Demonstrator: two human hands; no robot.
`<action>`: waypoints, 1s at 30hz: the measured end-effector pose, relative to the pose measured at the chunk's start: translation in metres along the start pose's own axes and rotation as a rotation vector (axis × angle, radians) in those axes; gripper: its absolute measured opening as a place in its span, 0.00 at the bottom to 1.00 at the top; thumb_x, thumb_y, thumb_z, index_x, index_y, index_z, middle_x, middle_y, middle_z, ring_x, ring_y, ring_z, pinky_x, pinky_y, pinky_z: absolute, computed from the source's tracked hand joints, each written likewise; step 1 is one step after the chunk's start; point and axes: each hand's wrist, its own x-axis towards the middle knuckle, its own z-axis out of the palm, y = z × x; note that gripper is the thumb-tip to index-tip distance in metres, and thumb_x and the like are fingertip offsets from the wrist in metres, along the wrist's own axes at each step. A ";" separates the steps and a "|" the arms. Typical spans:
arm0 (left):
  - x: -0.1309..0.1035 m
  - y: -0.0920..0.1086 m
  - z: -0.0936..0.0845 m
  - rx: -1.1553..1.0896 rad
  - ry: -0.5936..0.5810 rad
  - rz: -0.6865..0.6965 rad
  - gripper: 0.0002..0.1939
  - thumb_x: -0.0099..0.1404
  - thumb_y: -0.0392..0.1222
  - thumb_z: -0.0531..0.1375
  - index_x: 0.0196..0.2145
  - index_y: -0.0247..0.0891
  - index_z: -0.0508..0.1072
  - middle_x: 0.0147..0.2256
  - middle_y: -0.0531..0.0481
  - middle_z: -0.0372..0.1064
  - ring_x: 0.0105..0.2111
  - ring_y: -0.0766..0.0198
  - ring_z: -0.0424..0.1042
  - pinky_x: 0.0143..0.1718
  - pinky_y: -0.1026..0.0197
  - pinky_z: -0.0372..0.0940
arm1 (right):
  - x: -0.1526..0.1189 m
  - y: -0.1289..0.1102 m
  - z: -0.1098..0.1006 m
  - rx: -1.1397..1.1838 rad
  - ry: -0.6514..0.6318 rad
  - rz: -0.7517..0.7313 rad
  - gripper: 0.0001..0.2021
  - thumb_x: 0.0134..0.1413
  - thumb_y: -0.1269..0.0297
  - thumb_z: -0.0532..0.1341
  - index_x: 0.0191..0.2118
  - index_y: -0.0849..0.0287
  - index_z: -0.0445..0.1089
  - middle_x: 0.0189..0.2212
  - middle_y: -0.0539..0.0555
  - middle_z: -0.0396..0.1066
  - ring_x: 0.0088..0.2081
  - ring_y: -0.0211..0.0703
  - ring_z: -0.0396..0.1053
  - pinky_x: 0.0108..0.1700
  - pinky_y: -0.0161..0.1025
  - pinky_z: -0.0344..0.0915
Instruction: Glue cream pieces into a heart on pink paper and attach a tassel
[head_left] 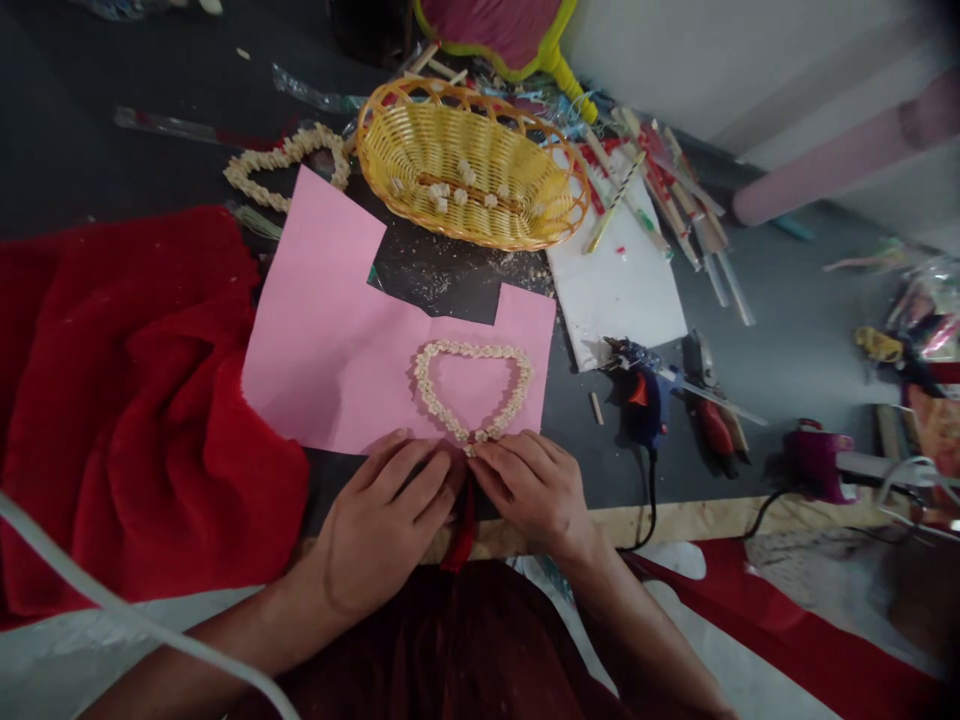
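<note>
A heart-shaped loop of small cream pieces (474, 350) lies on cut pink paper (322, 320), its pointed end toward me. My right hand (536, 490) pinches that lower tip between thumb and fingers. Beside it, my left hand (394, 510) rests at the paper's near edge with fingers bent close to the tip; its fingertips are partly hidden, so what they hold cannot be made out. A dark red ribbon (461, 530) hangs below the tip, between my hands.
A yellow wicker basket (480, 150) holds several cream pieces. Another cream loop (255, 165) lies behind the paper. Red cloth (150, 420) covers the left side. A blue glue gun (643, 400), pliers (712, 420), white paper (622, 290) and sticks lie to the right.
</note>
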 end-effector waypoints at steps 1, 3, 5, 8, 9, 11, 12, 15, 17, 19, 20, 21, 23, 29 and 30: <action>0.000 0.000 0.000 -0.001 0.001 0.000 0.15 0.65 0.40 0.59 0.49 0.38 0.73 0.49 0.51 0.71 0.52 0.57 0.64 0.59 0.50 0.59 | 0.000 0.000 0.001 -0.001 0.004 0.000 0.05 0.55 0.71 0.64 0.39 0.59 0.71 0.29 0.51 0.74 0.30 0.39 0.69 0.35 0.37 0.67; 0.000 0.000 0.000 -0.003 0.001 0.002 0.14 0.66 0.39 0.58 0.49 0.38 0.73 0.49 0.50 0.71 0.52 0.57 0.64 0.59 0.49 0.59 | 0.000 0.001 0.002 -0.004 0.002 0.002 0.05 0.55 0.71 0.63 0.39 0.59 0.70 0.29 0.51 0.74 0.30 0.38 0.69 0.35 0.36 0.67; 0.000 0.000 0.000 -0.004 0.000 0.005 0.13 0.66 0.38 0.58 0.48 0.37 0.73 0.49 0.50 0.71 0.52 0.56 0.64 0.59 0.49 0.58 | 0.000 0.001 0.003 -0.006 0.003 0.002 0.04 0.56 0.70 0.62 0.38 0.58 0.70 0.28 0.51 0.74 0.30 0.38 0.69 0.34 0.36 0.67; -0.001 0.000 0.002 -0.003 -0.003 0.005 0.14 0.66 0.38 0.57 0.49 0.37 0.73 0.49 0.50 0.70 0.52 0.55 0.63 0.59 0.48 0.57 | 0.000 0.000 0.002 0.005 0.016 0.004 0.05 0.55 0.71 0.63 0.38 0.58 0.70 0.28 0.50 0.73 0.29 0.38 0.69 0.34 0.37 0.67; -0.001 0.000 0.002 -0.002 -0.003 0.006 0.15 0.66 0.38 0.57 0.50 0.37 0.73 0.49 0.50 0.70 0.52 0.55 0.63 0.60 0.48 0.57 | 0.000 0.000 0.002 0.011 0.020 0.005 0.06 0.54 0.71 0.63 0.38 0.58 0.69 0.28 0.50 0.73 0.29 0.38 0.69 0.34 0.37 0.67; -0.001 0.000 0.002 0.000 0.000 0.004 0.15 0.66 0.37 0.57 0.50 0.37 0.72 0.49 0.50 0.71 0.52 0.56 0.63 0.60 0.49 0.57 | 0.000 0.000 0.001 0.022 0.026 0.011 0.06 0.53 0.72 0.64 0.38 0.59 0.69 0.27 0.50 0.73 0.29 0.38 0.69 0.34 0.37 0.67; -0.001 0.000 0.002 0.001 -0.002 0.002 0.15 0.66 0.37 0.57 0.50 0.37 0.72 0.49 0.50 0.71 0.52 0.56 0.63 0.60 0.49 0.57 | 0.000 -0.001 0.001 0.026 0.031 0.016 0.06 0.53 0.72 0.64 0.38 0.59 0.69 0.27 0.50 0.73 0.29 0.38 0.69 0.34 0.36 0.67; -0.001 0.001 0.001 0.003 -0.005 -0.012 0.15 0.66 0.38 0.57 0.50 0.37 0.73 0.49 0.50 0.71 0.52 0.56 0.63 0.60 0.50 0.57 | 0.000 0.000 0.001 0.041 0.042 0.029 0.05 0.54 0.72 0.63 0.37 0.59 0.70 0.27 0.50 0.73 0.29 0.37 0.70 0.34 0.36 0.67; -0.001 0.002 0.001 0.001 -0.003 -0.012 0.14 0.66 0.38 0.57 0.49 0.38 0.73 0.49 0.50 0.70 0.52 0.56 0.63 0.59 0.49 0.58 | 0.000 0.000 0.001 0.054 0.050 0.038 0.04 0.54 0.72 0.63 0.36 0.59 0.70 0.26 0.50 0.73 0.28 0.37 0.70 0.33 0.35 0.67; -0.001 0.002 0.001 0.001 -0.001 -0.009 0.14 0.66 0.38 0.57 0.49 0.38 0.73 0.50 0.50 0.70 0.52 0.56 0.64 0.59 0.49 0.59 | 0.000 -0.001 0.000 0.067 0.058 0.049 0.04 0.54 0.72 0.63 0.36 0.58 0.70 0.26 0.50 0.73 0.28 0.36 0.70 0.32 0.35 0.68; -0.001 0.002 0.001 0.001 0.001 -0.008 0.14 0.66 0.37 0.57 0.49 0.38 0.73 0.49 0.50 0.70 0.52 0.56 0.64 0.59 0.49 0.59 | 0.000 -0.001 -0.001 0.075 0.067 0.054 0.04 0.54 0.72 0.63 0.37 0.58 0.70 0.26 0.50 0.73 0.28 0.36 0.70 0.32 0.35 0.68; 0.000 0.002 0.001 0.001 0.002 -0.009 0.14 0.66 0.37 0.57 0.49 0.37 0.73 0.49 0.50 0.71 0.52 0.56 0.64 0.59 0.49 0.59 | 0.001 -0.001 -0.001 0.083 0.079 0.058 0.05 0.54 0.72 0.63 0.37 0.58 0.70 0.26 0.50 0.73 0.28 0.36 0.70 0.32 0.35 0.68; 0.000 0.002 0.001 -0.002 -0.003 -0.009 0.15 0.65 0.37 0.58 0.49 0.37 0.73 0.48 0.49 0.71 0.52 0.56 0.64 0.58 0.49 0.60 | 0.002 -0.002 -0.003 0.094 0.108 0.059 0.06 0.53 0.72 0.63 0.38 0.58 0.69 0.26 0.50 0.73 0.28 0.36 0.70 0.33 0.35 0.69; 0.001 0.002 -0.001 -0.009 0.002 -0.010 0.14 0.65 0.38 0.59 0.49 0.37 0.73 0.49 0.50 0.71 0.52 0.56 0.64 0.58 0.49 0.60 | 0.005 -0.001 -0.002 0.053 0.087 0.030 0.06 0.53 0.72 0.64 0.38 0.59 0.70 0.27 0.50 0.73 0.29 0.37 0.70 0.33 0.36 0.68; 0.001 0.002 -0.001 -0.010 0.008 -0.010 0.14 0.65 0.38 0.58 0.49 0.37 0.73 0.48 0.50 0.71 0.52 0.56 0.64 0.58 0.49 0.60 | 0.004 0.000 -0.001 0.051 0.070 0.034 0.06 0.53 0.72 0.64 0.38 0.59 0.70 0.27 0.50 0.73 0.29 0.37 0.70 0.33 0.36 0.68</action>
